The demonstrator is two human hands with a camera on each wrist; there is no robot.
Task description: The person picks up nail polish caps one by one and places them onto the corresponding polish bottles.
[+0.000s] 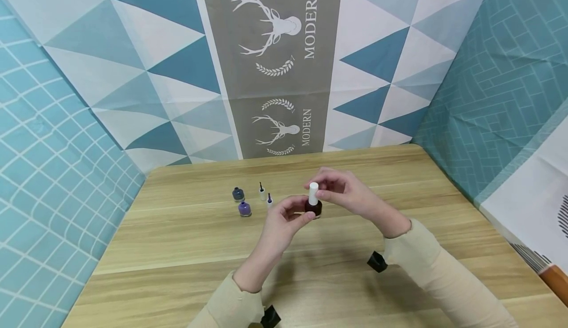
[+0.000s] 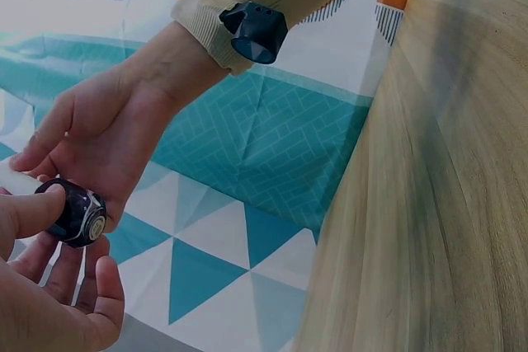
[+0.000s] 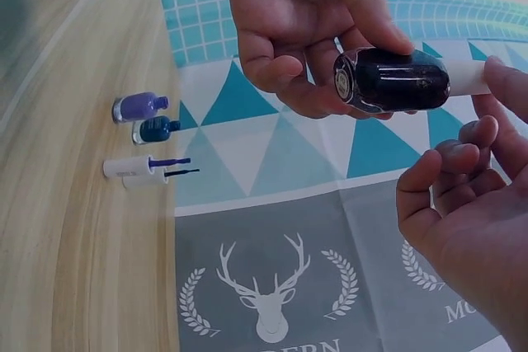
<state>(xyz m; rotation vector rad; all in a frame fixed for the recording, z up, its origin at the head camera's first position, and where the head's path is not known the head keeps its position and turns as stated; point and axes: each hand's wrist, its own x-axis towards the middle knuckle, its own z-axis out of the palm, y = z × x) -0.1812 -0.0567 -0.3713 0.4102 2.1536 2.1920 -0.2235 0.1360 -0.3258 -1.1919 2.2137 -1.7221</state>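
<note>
A dark nail polish bottle (image 1: 313, 208) with a white cap (image 1: 313, 193) is held upright above the table. My left hand (image 1: 286, 218) grips the glass bottle between thumb and fingers. With thumb and forefinger my right hand (image 1: 348, 193) pinches the white cap, which sits on the bottle's neck. In the right wrist view, the bottle (image 3: 392, 80) lies across the left fingers, and the right hand (image 3: 474, 179) has its other fingers loosely curled below the cap. The left wrist view shows the bottle's base (image 2: 95, 224) between both hands.
Left of the hands, an uncapped purple bottle (image 1: 244, 209) and a dark blue-green bottle (image 1: 238, 194) stand on the wooden table (image 1: 186, 239). Beside them two white brush caps (image 1: 262, 194) stand with brushes pointing up. Patterned cloths hang behind and at both sides.
</note>
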